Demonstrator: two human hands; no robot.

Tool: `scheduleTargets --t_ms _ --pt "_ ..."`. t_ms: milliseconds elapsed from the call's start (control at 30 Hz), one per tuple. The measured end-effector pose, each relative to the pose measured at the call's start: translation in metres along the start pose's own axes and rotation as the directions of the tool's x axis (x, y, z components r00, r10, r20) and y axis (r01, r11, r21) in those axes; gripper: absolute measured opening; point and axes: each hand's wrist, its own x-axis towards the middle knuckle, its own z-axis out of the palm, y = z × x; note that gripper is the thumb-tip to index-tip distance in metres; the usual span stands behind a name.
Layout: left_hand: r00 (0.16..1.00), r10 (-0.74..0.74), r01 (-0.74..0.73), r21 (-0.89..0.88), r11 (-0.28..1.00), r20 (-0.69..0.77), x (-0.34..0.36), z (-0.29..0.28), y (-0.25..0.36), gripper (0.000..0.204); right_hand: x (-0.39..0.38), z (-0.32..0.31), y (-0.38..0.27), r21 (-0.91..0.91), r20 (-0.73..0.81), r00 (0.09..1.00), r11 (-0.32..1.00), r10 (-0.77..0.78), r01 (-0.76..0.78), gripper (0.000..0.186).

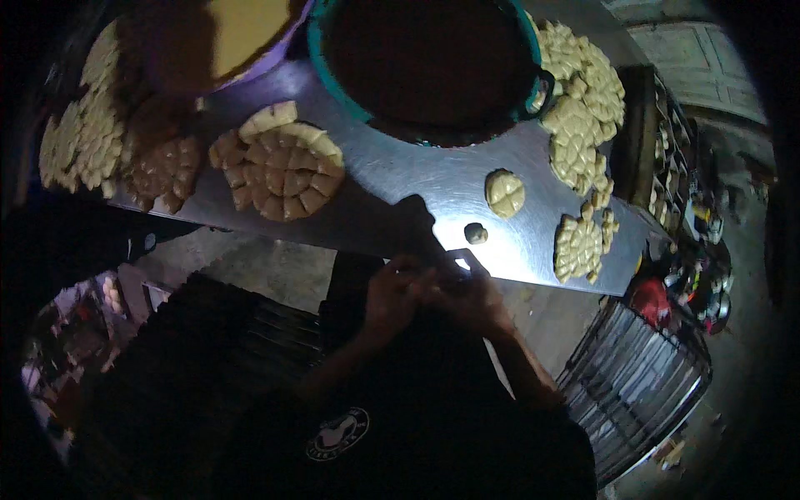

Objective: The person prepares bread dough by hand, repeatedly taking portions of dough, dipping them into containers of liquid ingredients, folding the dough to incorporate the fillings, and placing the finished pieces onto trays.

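Observation:
Just past the near edge of the metal table [375,179], my left hand [392,296] and my right hand [471,296] meet, fingers curled together round something too dark and small to make out. Beyond them on the metal top lie a small dark round lump [475,233] and a pale, scored round of dough [504,193]. More pale dough pieces [575,250] lie to the right. To the left is a brown and pale group of cut dough pieces [283,171].
A teal tub of dark mixture [417,58] and a purple tub [267,58] stand behind. More dough lies far left [83,133] and back right [575,75]. A dark rack [654,142], wire trays [633,383] and dark stacked trays [208,358] surround the table.

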Motion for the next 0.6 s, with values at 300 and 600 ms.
scheduleTargets --t_ms 300,600 --pt "0.956 -0.284 0.289 -0.058 0.956 0.077 0.076 0.008 0.015 0.029 0.058 -0.08 0.026 -0.393 -0.222 0.81 0.81 -0.543 0.436 0.028" --pt "0.963 0.208 -0.258 0.364 0.895 0.171 0.091 0.067 0.007 0.045 0.054 -0.098 0.07 -0.551 -0.157 0.71 0.657 -0.687 0.514 0.03"
